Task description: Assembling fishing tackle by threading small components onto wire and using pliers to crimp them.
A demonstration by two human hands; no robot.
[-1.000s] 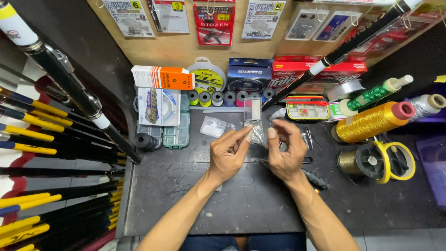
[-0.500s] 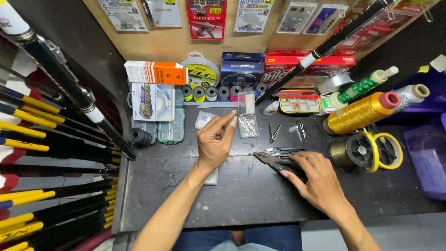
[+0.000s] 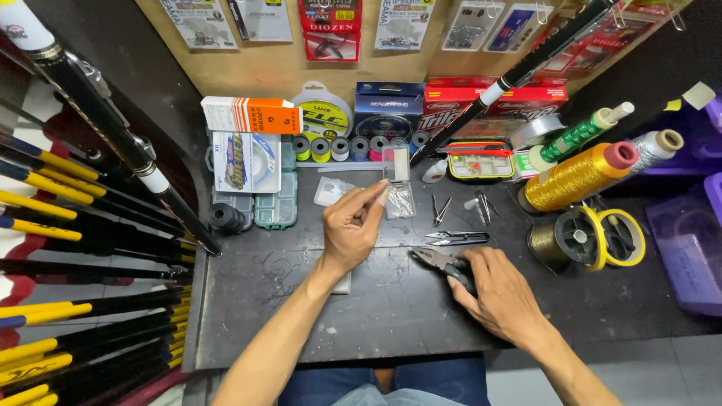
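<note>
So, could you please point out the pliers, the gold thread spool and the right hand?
pliers (image 3: 430, 258), head view, on the metal jaws.
gold thread spool (image 3: 571, 177), head view, on the wound gold thread.
right hand (image 3: 496, 289), head view, on the back of the hand.

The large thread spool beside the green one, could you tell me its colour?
Gold thread spool, pink end; head view.

My left hand (image 3: 352, 225) and right hand (image 3: 500, 293) were bare, forearms unsleeved, no rings; I wore blue jeans (image 3: 421, 380).
</note>
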